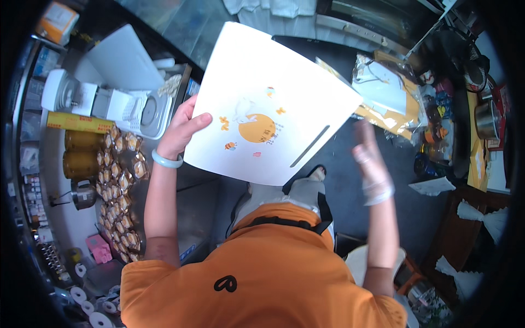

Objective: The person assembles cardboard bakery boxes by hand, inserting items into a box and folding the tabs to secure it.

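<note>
My left hand (182, 128) grips the near left edge of a large white cardboard piece (219, 71), thumb on top and fingers behind. Printed on it are a pale rabbit, an orange disc and small orange figures. A long dark slot runs near its right side. I cannot tell whether the cardboard is a flat sheet or a folded box. Off the right edge of the cardboard, my right hand (372, 164) is held apart, fingers stretched out and somewhat blurred, holding nothing I can see. A pale band goes round its wrist. A light blue bangle is on my left wrist.
On the left counter lie many small wrapped pieces (117, 191), beside white plastic containers (156, 115) and a yellow box (79, 122). At the right are plastic-wrapped brown packages (407, 106), a metal pot (486, 119) and a white paper (432, 186) on the dark floor.
</note>
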A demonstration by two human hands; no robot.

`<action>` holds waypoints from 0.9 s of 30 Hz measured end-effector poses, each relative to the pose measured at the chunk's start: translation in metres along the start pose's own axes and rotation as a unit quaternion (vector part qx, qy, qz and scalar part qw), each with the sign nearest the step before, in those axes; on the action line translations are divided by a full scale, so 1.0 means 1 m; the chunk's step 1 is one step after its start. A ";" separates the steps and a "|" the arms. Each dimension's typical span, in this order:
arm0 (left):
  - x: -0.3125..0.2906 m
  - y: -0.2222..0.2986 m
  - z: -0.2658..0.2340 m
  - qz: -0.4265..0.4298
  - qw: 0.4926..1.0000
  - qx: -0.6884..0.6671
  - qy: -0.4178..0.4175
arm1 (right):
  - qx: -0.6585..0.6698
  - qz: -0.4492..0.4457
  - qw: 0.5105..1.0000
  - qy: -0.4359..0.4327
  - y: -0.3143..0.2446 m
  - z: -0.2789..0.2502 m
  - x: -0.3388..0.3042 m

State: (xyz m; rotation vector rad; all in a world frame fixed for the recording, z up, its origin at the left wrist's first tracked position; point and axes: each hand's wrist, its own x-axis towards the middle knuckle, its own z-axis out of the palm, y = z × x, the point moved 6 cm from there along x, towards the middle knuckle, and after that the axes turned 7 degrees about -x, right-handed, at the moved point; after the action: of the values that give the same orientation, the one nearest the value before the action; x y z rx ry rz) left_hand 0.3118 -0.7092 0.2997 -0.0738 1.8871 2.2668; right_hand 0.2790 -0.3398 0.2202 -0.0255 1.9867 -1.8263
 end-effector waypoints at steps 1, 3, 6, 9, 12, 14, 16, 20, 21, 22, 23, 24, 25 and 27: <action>0.011 -0.004 0.010 -0.004 1.000 -0.019 -0.003 | 0.068 0.010 0.997 -0.043 0.009 0.008 0.003; 0.022 -0.009 0.024 -0.013 0.997 -0.071 0.017 | 0.162 -0.016 0.983 -0.088 0.022 0.024 0.023; 0.040 -0.032 0.044 -0.046 0.983 -0.177 0.030 | 0.200 -0.032 0.971 -0.128 -0.010 0.009 0.042; 0.057 -0.054 0.066 -0.086 0.962 -0.260 0.023 | 0.265 -0.039 0.946 -0.181 -0.026 -0.013 0.047; 0.078 -0.083 0.085 -0.111 0.955 -0.272 0.034 | 0.356 -0.026 0.918 -0.174 0.000 -0.020 0.058; 0.089 -0.103 0.093 -0.153 0.943 -0.293 0.049 | 0.439 -0.016 0.875 -0.202 0.002 -0.018 0.061; 0.100 -0.116 0.098 -0.179 0.928 -0.325 0.001 | 0.434 -0.041 0.877 -0.202 -0.015 -0.016 0.063; 0.138 -0.124 0.128 -0.184 0.909 -0.364 -0.086 | 0.413 -0.057 0.899 -0.137 -0.040 -0.023 0.077; 0.147 -0.121 0.135 -0.186 0.899 -0.384 -0.101 | 0.404 -0.044 0.907 -0.111 -0.044 -0.025 0.083; 0.152 -0.121 0.136 -0.199 0.897 -0.392 -0.049 | 0.407 -0.025 0.908 -0.100 -0.041 -0.029 0.090; 0.161 -0.119 0.137 -0.192 0.901 -0.386 -0.058 | 0.398 -0.030 0.914 -0.074 -0.044 -0.030 0.098; 0.171 -0.118 0.138 -0.184 0.904 -0.379 -0.067 | 0.389 -0.036 0.919 -0.048 -0.048 -0.032 0.107; 0.181 -0.116 0.137 -0.177 0.908 -0.372 -0.077 | 0.379 -0.041 0.924 -0.022 -0.052 -0.033 0.115; 0.198 -0.122 0.130 -0.173 0.920 -0.347 -0.058 | 0.345 -0.072 0.936 -0.005 -0.066 -0.031 0.130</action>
State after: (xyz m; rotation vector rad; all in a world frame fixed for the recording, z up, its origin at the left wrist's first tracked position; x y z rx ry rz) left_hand 0.1502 -0.5384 0.1745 -0.3321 0.8459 2.4780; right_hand 0.1329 -0.3588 0.2450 0.0340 1.2606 -2.5112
